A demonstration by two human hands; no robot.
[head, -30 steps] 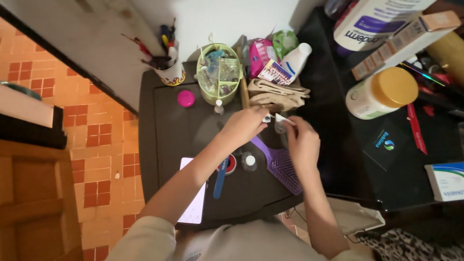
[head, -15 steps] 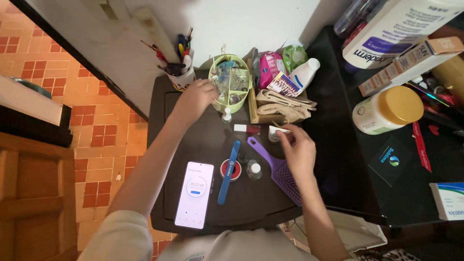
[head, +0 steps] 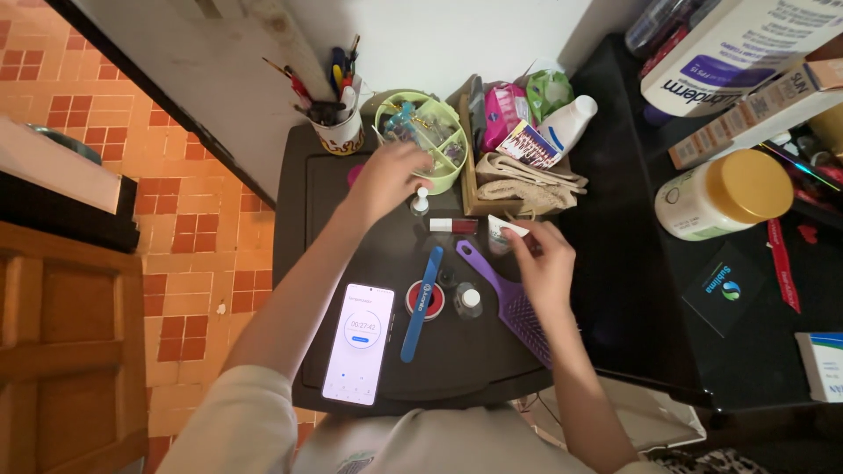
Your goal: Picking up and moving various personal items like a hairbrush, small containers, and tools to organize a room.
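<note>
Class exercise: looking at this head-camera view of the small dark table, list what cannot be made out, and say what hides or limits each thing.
- Pink round thing, head view: mostly covered by the left hand.
- Left fingertips: hidden at the rim of the green divided organiser; whether they grip anything cannot be told.
- Small white item at the right hand: too small to identify.
- Purple hairbrush: bristle end under the right wrist.
- Large white bottle: cut by the top edge.

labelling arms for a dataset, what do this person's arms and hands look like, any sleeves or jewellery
Both forearms are bare, as are the left hand and right hand: no gloves, watch or rings visible. Pale cream fabric, a short sleeve, covers the left shoulder and upper arm.
</note>
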